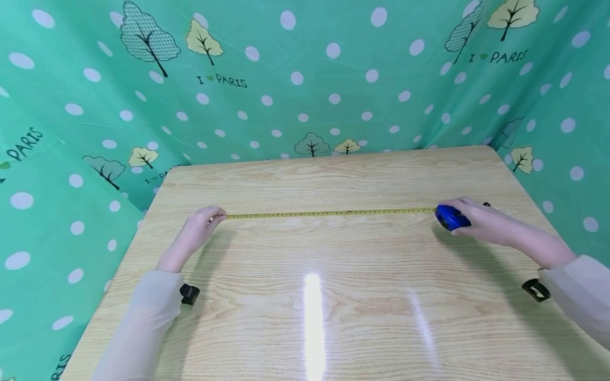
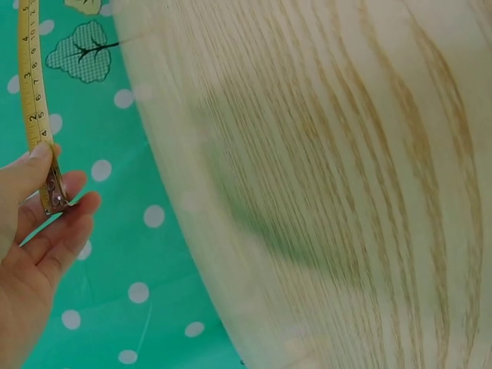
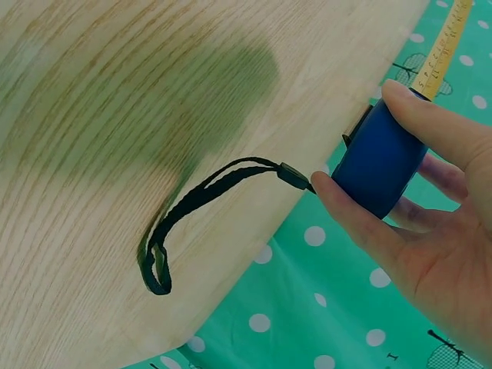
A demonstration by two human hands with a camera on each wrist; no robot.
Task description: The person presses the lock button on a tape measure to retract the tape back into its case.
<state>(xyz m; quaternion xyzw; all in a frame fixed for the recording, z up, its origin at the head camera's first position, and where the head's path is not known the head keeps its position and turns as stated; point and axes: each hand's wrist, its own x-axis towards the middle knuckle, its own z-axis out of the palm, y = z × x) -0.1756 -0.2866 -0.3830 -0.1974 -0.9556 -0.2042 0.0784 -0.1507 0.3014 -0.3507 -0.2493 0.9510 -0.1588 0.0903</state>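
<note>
A blue tape measure (image 1: 450, 217) is gripped in my right hand (image 1: 481, 219), on the right of the head view. Its yellow blade (image 1: 329, 213) stretches level across to my left hand (image 1: 197, 227), which pinches the end between thumb and fingers. In the left wrist view the metal end hook (image 2: 56, 201) shows beside the fingertips, with the thumb lying on the blade. The right wrist view has the blue case (image 3: 380, 157) between thumb and fingers, and a black wrist strap (image 3: 207, 192) hangs from it. Both hands are above the table, casting shadows.
The wood-grain table (image 1: 362, 328) reflects a bright strip of light. Green dotted cloth (image 1: 267, 121) with trees stands behind it and along both sides. Black wrist-camera parts (image 1: 189, 294) show at the left forearm and more at the right.
</note>
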